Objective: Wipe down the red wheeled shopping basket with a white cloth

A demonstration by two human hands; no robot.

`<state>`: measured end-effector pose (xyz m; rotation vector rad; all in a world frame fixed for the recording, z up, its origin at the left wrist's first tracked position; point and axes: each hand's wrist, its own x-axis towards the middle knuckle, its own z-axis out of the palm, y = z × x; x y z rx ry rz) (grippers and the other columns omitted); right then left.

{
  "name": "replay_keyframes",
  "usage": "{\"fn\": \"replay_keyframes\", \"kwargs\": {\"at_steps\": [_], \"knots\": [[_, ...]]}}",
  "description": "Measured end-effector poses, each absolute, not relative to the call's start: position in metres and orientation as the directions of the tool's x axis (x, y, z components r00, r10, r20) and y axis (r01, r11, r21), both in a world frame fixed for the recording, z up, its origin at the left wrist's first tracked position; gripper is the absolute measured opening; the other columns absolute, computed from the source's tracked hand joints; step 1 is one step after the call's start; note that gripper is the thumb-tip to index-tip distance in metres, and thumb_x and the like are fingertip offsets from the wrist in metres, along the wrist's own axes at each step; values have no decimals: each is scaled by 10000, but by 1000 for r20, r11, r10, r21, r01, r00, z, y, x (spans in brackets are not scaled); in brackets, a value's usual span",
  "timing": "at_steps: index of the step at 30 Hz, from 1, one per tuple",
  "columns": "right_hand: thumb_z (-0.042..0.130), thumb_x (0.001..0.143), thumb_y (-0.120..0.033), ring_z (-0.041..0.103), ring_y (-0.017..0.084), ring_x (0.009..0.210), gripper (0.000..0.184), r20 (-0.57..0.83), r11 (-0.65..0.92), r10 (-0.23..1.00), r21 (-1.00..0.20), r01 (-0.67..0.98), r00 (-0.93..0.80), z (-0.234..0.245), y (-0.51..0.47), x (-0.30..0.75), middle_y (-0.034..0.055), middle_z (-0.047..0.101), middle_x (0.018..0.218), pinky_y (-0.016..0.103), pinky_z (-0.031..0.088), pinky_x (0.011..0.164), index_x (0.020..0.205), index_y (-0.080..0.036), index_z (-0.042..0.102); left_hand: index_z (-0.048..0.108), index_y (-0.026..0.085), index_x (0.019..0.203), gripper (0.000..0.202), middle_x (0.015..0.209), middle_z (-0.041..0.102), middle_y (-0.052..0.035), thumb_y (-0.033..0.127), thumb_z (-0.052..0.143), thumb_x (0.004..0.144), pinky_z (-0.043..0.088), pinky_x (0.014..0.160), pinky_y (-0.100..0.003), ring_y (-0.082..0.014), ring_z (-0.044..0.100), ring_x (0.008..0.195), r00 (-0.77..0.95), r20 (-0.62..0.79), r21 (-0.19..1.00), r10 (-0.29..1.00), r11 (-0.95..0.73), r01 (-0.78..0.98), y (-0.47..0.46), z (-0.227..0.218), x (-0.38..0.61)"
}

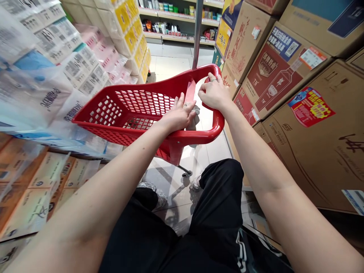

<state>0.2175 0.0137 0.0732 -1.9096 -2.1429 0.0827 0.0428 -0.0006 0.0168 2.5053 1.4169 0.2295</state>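
Red shopping cart stands before you, its basket reaching left and its handle loop at the right. Progress, judged: one firm hold on the cart is made, a second is not; no goods made out in the visible part of the basket, so handling reads as early. What remains cannot be told.

Left of the cart: wrapped packs, partly blurred, cut off at the view's edge. Over the cart's near rim: your left hand, fingers loosely spread, gripping nothing visible. Below the cart: one wheel made out, others hidden. Beside your left fingers: grey item, mostly covered, unidentified. Beyond the cart: metal pole, top cut off, foot hidden. On the loop's far part: your right hand, curled round it, fingertips hidden. Right of the cart: stacked cartons, outermost cropped.
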Motion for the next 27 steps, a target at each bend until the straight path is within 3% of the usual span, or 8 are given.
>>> {"fn": "replay_keyframes", "kwargs": {"at_steps": [6,10,15,19,27], "knots": [[407,903,-460,151,431,1475,431,159,127,983,-225,966,-92,74,15,217,46,345,1581,751,237,1072,1132,-239,698,386,233,1429,650,1439,367,-140,575,489,886,324,1119,-478,-362,389,1340,345,186,262,920,-385,885,-9,27,46],[402,905,-453,172,439,1466,439,181,132,979,-236,963,-90,72,16,217,62,365,1568,761,240,1060,1154,-234,691,522,229,1244,475,1228,457,-101,550,481,897,451,966,-392,-269,587,1057,373,115,292,921,-391,873,-7,28,45],[412,902,-434,227,438,1446,412,225,154,970,-255,955,-96,69,18,218,77,430,1522,754,278,1046,1114,-234,704,594,242,1142,398,1079,550,-85,527,477,890,470,824,-337,-219,612,883,458,-46,291,888,-427,856,-5,40,30],[424,900,-430,215,438,1451,397,226,163,968,-260,952,-104,69,18,219,88,435,1517,762,262,1047,1087,-225,709,657,263,1087,411,921,673,-46,561,509,845,442,787,-316,-237,613,881,557,-254,314,791,-477,821,-17,60,12],[418,894,-433,205,441,1455,408,204,152,974,-278,948,-96,71,14,218,62,403,1543,763,243,1061,1091,-238,717,594,240,1211,464,1067,709,-68,541,422,903,449,830,-315,-245,642,956,525,-276,281,805,-455,845,-33,65,20]]}}
